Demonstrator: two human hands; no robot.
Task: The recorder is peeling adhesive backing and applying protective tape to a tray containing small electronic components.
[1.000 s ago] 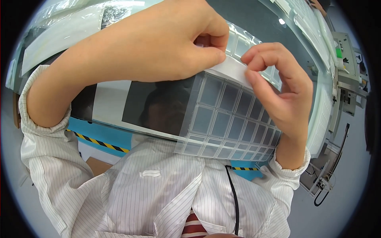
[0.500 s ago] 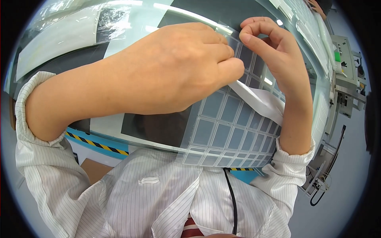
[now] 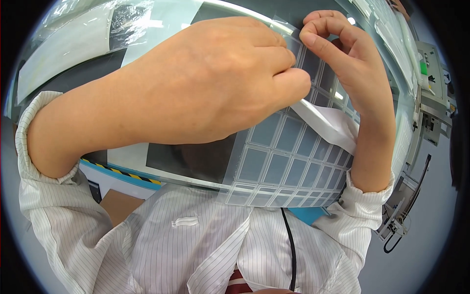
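A clear sheet with a grid of grey rectangular cells [image 3: 280,169] lies on the glass-topped surface in front of me. My left hand [image 3: 240,78] is closed over its far left part, knuckles up. A glossy white strip [image 3: 329,126] comes out from under the left thumb and runs toward my right wrist; the fingers hide its other end. At the sheet's far edge, my right hand [image 3: 345,51] pinches with thumb and forefinger. What that pinch holds, if anything, is too small to tell.
Dark flat panels [image 3: 188,159] lie under and left of the sheet. Farther left is a white sheet in clear wrap [image 3: 66,51]. Yellow-black tape [image 3: 120,172] marks the near table edge. Metal equipment [image 3: 433,117] stands at right, and part of another person's hand shows at the top right.
Both hands have shifted slightly in the picture, the right one up and to the right, as the view moved a little. Their grips look the same.
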